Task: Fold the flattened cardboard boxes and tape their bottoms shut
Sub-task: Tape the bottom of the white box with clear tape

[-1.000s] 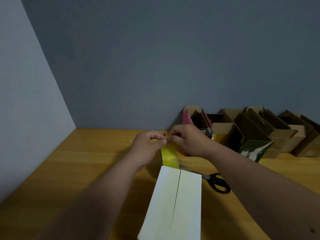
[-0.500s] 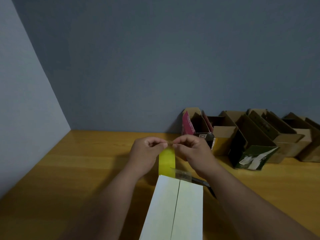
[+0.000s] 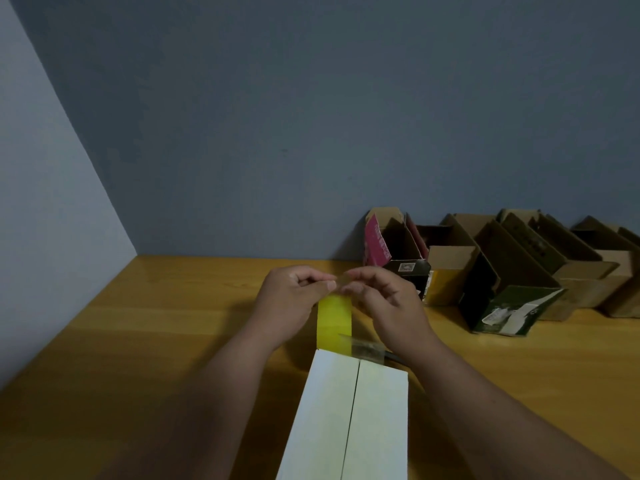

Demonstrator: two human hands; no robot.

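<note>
Main risk from here: the clear tape strip (image 3: pixel 338 282) folds back on itself or sticks to a fingertip before it reaches the seam, since it's stretched unsupported between both hands w/ nothing backing it. Second risk is laying it off-centre, so it misses the slit down the middle of the white box (image 3: pixel 349 410) and only one flap gets held (the flaps could then spring apart). A skewed pull from one hand would cause that. A curl of tape (image 3: pixel 363 345) lying at the box's far edge could also snag the new piece.

Left hand (image 3: pixel 289 303) is curled, thumb and forefinger pinching the strip's left end; right hand (image 3: pixel 388 306) pinches the other end, remaining fingers loosely bent. Both sit centre frame, just above and beyond the box's far edge, not touching it. The box runs from lower centre up toward the hands, bottom flaps up and closed, seam not yet taped as far as I can tell. The yellow tape roll (image 3: pixel 334 322) stands between the wrists, just beyond the box.

Finished boxes (image 3: pixel 502 271) line the wall at mid right.
</note>
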